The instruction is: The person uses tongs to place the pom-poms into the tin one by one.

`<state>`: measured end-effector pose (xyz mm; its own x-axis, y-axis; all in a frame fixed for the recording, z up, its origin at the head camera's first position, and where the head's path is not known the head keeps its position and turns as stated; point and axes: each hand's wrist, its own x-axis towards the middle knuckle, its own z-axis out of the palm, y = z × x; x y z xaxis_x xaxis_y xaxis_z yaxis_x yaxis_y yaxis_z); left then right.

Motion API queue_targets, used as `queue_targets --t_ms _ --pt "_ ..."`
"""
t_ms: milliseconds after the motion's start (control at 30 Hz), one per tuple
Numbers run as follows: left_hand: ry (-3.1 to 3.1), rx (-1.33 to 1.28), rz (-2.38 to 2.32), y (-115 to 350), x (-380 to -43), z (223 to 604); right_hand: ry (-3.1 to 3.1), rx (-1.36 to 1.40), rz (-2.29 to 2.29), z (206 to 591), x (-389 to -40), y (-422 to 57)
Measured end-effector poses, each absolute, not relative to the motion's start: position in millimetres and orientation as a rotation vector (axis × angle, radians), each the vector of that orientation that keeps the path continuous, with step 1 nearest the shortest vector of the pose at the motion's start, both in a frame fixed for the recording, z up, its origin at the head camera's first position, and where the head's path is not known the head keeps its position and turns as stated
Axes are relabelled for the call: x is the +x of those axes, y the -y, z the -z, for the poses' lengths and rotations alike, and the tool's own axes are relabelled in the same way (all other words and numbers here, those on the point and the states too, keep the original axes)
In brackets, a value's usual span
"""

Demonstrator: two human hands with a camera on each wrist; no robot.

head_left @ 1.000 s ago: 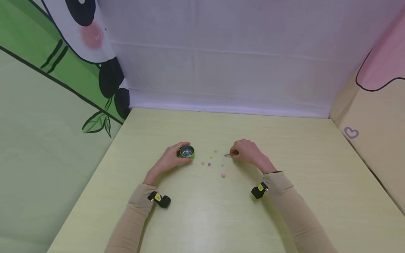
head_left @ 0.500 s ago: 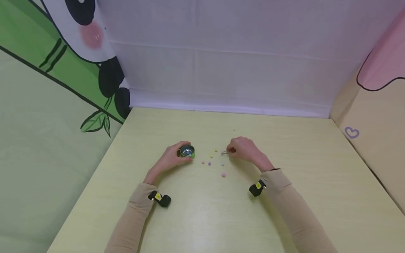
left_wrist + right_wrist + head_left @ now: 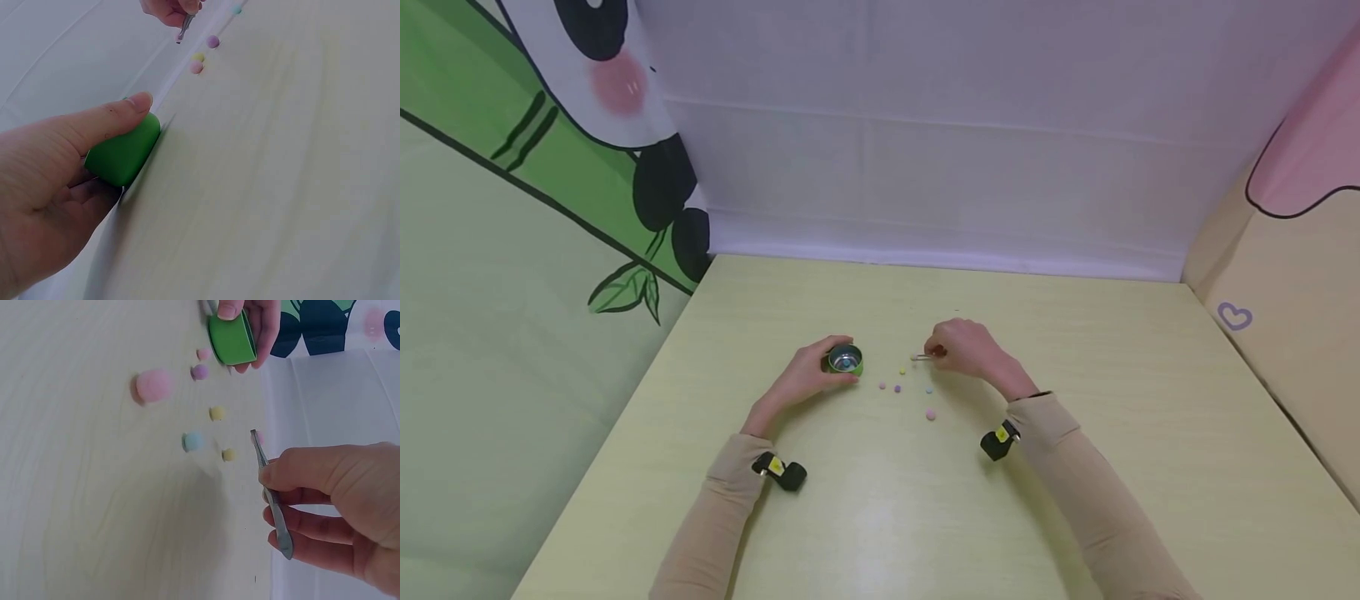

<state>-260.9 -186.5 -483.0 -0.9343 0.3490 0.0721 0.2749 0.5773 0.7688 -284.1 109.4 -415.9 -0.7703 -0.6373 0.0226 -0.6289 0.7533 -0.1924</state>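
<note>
My left hand (image 3: 808,372) holds a small green cup (image 3: 128,150) upright on the table, thumb on one side and fingers on the other. Its shiny metal inside shows in the head view, with a bluish ball (image 3: 847,363) at the bottom. Between thumb and fingers, my right hand (image 3: 337,506) pinches metal tweezers (image 3: 272,500). A small pink pom-pom (image 3: 260,436) is at their tips. Left of them on the table lie a purple pom-pom (image 3: 200,372), a small pink pom-pom (image 3: 203,354), a blue pom-pom (image 3: 193,441) and two yellow pom-poms (image 3: 217,413).
A larger pink pom-pom (image 3: 931,415) lies nearest the front of the group. The pale wooden table (image 3: 865,517) meets a hanging white cloth (image 3: 940,183) at its back edge. Printed cloths flank both sides. Each sleeve carries a black wrist camera (image 3: 779,472).
My right hand has moved left and slightly away with the tweezers, whose tips now overlap the farther yellow pom-pom's spot. The left hand and green cup have stayed in place.
</note>
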Motion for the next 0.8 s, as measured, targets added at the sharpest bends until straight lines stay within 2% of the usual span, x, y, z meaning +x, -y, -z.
queue_targets --t_ms 800 --pt "-2.713 0.567 -1.301 194 -257 484 -2.889 -1.198 0.225 404 -281 -58"
